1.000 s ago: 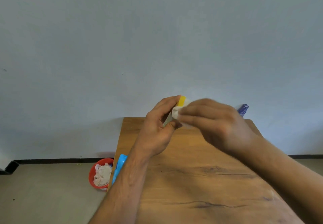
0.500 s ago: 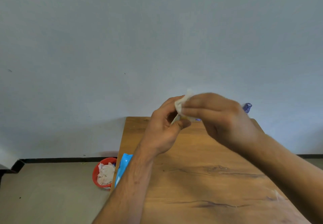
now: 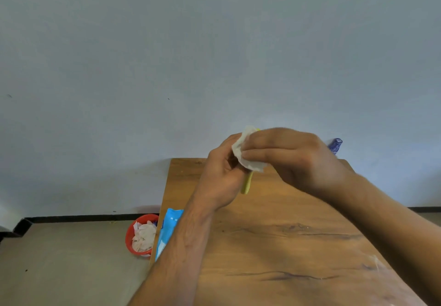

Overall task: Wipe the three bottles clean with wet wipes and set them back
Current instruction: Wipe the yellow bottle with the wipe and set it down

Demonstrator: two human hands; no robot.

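Observation:
My left hand (image 3: 220, 174) grips a small yellow bottle (image 3: 246, 185) above the far part of the wooden table (image 3: 274, 246); only its lower end and a sliver of its top show. My right hand (image 3: 293, 160) pinches a white wet wipe (image 3: 243, 152) wrapped over the upper part of that bottle. A blue bottle (image 3: 335, 145) stands at the table's far right edge, mostly hidden behind my right hand. No third bottle shows.
A light blue wet-wipe pack (image 3: 167, 231) lies at the table's left edge, partly under my left forearm. On the floor left of the table stands a red bowl (image 3: 130, 236) holding crumpled used wipes. A plain wall rises just behind the table.
The wipe in my right hand has slid up over the bottle's yellow top, which showed a second ago. Both hands have shifted slightly right, and the bottle's lower end now shows below my left hand.

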